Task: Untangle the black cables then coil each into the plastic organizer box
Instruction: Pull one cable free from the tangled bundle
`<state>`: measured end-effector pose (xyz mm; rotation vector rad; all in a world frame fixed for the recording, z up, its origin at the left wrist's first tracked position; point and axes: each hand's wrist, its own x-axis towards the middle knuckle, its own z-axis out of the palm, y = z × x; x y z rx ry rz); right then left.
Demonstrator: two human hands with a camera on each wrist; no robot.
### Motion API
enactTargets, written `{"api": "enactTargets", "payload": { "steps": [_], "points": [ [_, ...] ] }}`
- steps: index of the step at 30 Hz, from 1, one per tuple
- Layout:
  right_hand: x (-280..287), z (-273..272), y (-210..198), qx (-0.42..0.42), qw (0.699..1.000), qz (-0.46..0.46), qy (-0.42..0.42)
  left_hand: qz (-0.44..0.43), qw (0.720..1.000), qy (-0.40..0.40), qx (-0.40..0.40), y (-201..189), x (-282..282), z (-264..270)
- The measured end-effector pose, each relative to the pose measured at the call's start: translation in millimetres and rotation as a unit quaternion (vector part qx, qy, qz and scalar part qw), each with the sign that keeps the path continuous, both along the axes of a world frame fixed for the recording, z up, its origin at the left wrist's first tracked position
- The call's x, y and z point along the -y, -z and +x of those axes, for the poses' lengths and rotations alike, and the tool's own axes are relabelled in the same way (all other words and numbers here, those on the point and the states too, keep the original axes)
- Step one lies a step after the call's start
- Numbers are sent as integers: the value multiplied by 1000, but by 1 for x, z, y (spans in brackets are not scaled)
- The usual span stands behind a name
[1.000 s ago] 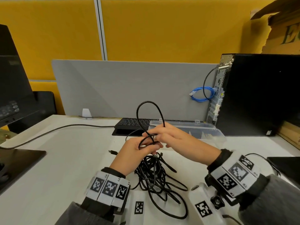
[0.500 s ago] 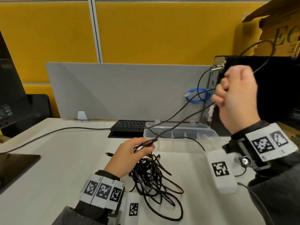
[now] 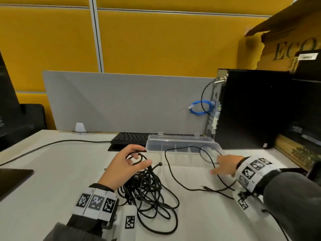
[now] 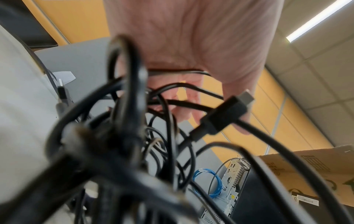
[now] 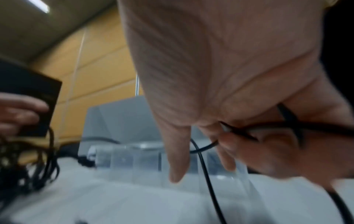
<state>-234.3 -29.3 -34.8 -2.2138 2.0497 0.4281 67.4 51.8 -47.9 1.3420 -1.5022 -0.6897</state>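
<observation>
A tangle of black cables (image 3: 147, 197) lies on the white desk in front of me. My left hand (image 3: 125, 164) grips loops at the top of the tangle, fingers curled round them. In the left wrist view the tangle (image 4: 124, 136) fills the frame under my left hand (image 4: 191, 45), with a USB plug (image 4: 226, 112) sticking out. One thin black cable (image 3: 173, 176) lies slack apart from the tangle, draped over the clear organizer box (image 3: 182, 145). My right hand (image 3: 225, 165) is low in front of the box. In the right wrist view my right hand (image 5: 210, 60) pinches the thin cable (image 5: 206, 174) between thumb and fingers.
A black keyboard (image 3: 130, 137) sits behind the box against a grey divider (image 3: 121, 101). A black PC tower (image 3: 251, 108) with a blue cable coil (image 3: 199, 107) stands at the right, a cardboard box (image 3: 286, 40) above it. A monitor (image 3: 7, 101) stands at left.
My right hand, raised high to the right with a cable pulled taut, has dropped to the desk before the box, and that cable now lies slack. My left hand stayed on the tangle.
</observation>
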Motion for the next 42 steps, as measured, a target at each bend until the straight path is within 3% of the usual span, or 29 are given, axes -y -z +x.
{"api": "enactTargets", "payload": {
  "steps": [3, 7, 8, 10, 13, 15, 17, 19, 21, 23, 28, 29, 31, 34, 36, 40, 42],
  "points": [
    [4, 4, 21, -43, 999, 13, -3, 12, 1000, 3, 22, -1, 0, -1],
    [5, 6, 25, -16, 999, 42, -7, 41, 998, 21, 52, 3, -3, -9],
    [3, 5, 17, 5, 999, 50, -1, 60, 994, 36, 78, 3, -5, -11],
    [-5, 5, -10, 145, 987, 60, 43, 117, 973, 99, 175, -4, -12, -13],
    [-14, 11, -67, 377, 925, 5, 35, 170, 918, 163, 318, -29, -22, -5],
    [-21, 24, -103, 488, 869, -74, -23, 108, 931, 102, 333, -53, -28, -2],
    [-35, 44, -131, 587, 797, -121, -76, 9, 966, 18, 257, -75, -36, -7],
    [-56, 69, -147, 659, 732, -114, -131, -79, 987, -7, 143, -92, -39, -17],
    [-78, 96, -151, 690, 691, -94, -196, -116, 990, 12, 76, -102, -40, -28],
    [-96, 119, -147, 711, 655, -59, -250, -112, 991, 40, 60, -106, -39, -37],
    [-107, 147, -131, 768, 571, 55, -286, -108, 990, 87, -37, -101, -33, -22],
    [-106, 148, -127, 766, 568, 69, -291, -93, 989, 107, -45, -101, -34, -15],
    [-100, 147, -120, 744, 593, 79, -299, -50, 991, 125, -14, -100, -35, 0],
    [-87, 134, -107, 685, 663, 78, -292, -30, 998, 31, 54, -106, -33, 27],
    [-76, 124, -94, 633, 717, 82, -280, -47, 997, -29, 48, -114, -31, 50],
    [-62, 127, -49, 401, 856, 96, -311, -97, 986, -136, 18, -126, -22, 87],
    [-57, 135, -21, 286, 887, 119, -342, -131, 967, -208, 64, -127, -16, 100]
  ]
}}
